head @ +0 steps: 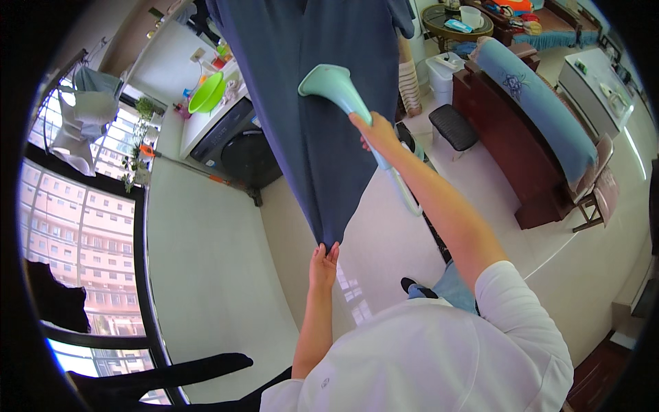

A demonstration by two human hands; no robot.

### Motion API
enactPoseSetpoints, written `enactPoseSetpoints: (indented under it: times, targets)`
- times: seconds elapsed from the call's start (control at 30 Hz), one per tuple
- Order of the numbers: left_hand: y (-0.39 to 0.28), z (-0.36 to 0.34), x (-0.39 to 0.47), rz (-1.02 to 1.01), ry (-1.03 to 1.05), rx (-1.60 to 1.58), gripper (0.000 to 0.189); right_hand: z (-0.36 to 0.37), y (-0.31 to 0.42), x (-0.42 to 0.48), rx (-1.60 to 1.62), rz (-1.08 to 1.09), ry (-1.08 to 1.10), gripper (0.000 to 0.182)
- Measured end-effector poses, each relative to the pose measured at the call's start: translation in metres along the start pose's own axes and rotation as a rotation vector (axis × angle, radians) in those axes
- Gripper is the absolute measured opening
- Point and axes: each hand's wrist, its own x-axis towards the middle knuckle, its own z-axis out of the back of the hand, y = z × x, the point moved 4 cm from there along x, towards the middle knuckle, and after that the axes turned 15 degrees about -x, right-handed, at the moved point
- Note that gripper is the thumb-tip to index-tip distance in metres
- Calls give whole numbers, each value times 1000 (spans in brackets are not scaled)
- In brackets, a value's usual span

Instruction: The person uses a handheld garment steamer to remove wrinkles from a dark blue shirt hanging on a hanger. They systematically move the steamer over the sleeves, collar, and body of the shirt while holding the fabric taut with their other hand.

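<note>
A dark navy garment [329,139] with a short sleeve at its upper right hangs before me and tapers towards me. My left hand [324,265] pinches its lower end between the fingertips, drawing the cloth into folds. In my right hand [378,135] is the handle of a mint-green handheld garment steamer [334,87]. Its wide head lies at the middle of the cloth; whether it touches the fabric I cannot tell. A pale hose [406,193] loops down from the bottom of the steamer's handle.
To the left, a dark front-loading washing machine [239,144] sits beneath a counter bearing a green basin [207,92]. An orange-and-black pole [203,175] leans by the wall. On the right are a black stool [453,126] and a wooden sofa [504,139] draped in blue cloth.
</note>
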Motion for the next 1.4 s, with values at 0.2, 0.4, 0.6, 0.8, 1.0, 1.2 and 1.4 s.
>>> enactPoseSetpoints:
  times: [0.2,0.4,0.6,0.8,1.0,1.2,1.4]
  targets:
    - [-4,5,6,-16,-30,9,13,6,-1,-4,14,-28,2,57]
    - [-8,11,14,-44,-73,18,13,6,-19,-37,94,-122,63,51]
    - [1,-1,30,-42,-101,-9,11,-2,-41,-103,75,-89,88,42]
    - [34,-12,53,42,-28,-50,12,-14,-49,-190,-240,75,63,41]
    - [88,-20,78,154,27,-80,8,-26,-56,-225,-603,118,175,42]
    - [137,-26,86,235,77,-122,11,-25,-52,-218,-816,135,142,43]
    - [158,-35,76,299,70,-189,13,-22,-49,-197,-945,77,118,44]
